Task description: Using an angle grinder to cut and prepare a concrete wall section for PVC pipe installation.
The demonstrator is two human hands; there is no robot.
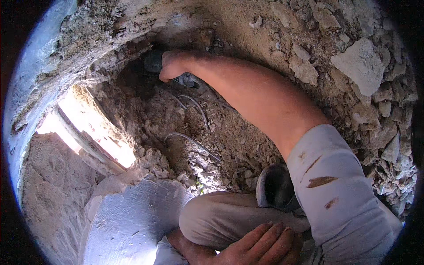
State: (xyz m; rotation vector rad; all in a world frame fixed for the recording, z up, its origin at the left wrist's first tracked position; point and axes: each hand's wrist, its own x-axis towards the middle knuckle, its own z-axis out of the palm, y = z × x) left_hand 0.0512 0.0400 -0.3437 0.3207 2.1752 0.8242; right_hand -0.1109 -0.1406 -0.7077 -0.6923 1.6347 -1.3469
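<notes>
My right arm reaches across the dug-out hollow, and my right hand (pixel 174 65) is closed at its dark far end. Just left of the fist is a dark grey-green rounded thing (pixel 153 61); shadow and the hand hide what the fingers grip. Beneath the wrist shows a grey, shiny piece (pixel 187 79) whose kind I cannot make out. Thin grey cables (pixel 196 107) curve out of the soil below it. My left hand (pixel 263 247) rests low by my bent knee, fingers loosely extended together, with no held thing visible.
Another grey cable (pixel 194 143) sticks out of the rubble. A dark, round-mouthed container (pixel 276 187) stands beside my knee. At left, a pipe (pixel 86 139) crosses a sunlit gap in the broken wall. Pale stones (pixel 362 64) and loose earth rise at right.
</notes>
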